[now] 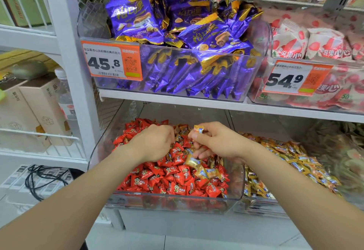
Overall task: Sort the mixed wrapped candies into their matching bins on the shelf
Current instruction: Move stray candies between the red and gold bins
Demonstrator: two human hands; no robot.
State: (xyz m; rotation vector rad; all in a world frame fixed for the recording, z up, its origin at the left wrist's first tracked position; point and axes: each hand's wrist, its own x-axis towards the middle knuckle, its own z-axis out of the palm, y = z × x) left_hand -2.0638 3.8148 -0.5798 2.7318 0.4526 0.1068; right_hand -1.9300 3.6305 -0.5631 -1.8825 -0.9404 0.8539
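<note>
A clear bin point(161, 202) on the lower shelf holds red wrapped candies point(177, 180) with several gold wrapped candies point(204, 173) mixed on top. To its right stands a second clear bin point(256, 204) filled with gold candies point(291, 155). My left hand point(155, 143) reaches down into the red pile, fingers curled among the wrappers; what it holds is hidden. My right hand point(214, 141) hovers over the red bin and pinches a gold candy point(198, 129) between thumb and forefinger, with more wrappers under its lower fingers.
On the upper shelf sit a bin of purple chocolate packs point(177, 33) with a 45.8 price tag point(110, 62) and a bin of strawberry packs point(315, 40) tagged 54.9. A white rack point(49, 139) with boxes stands at left. Cables point(39, 178) lie below.
</note>
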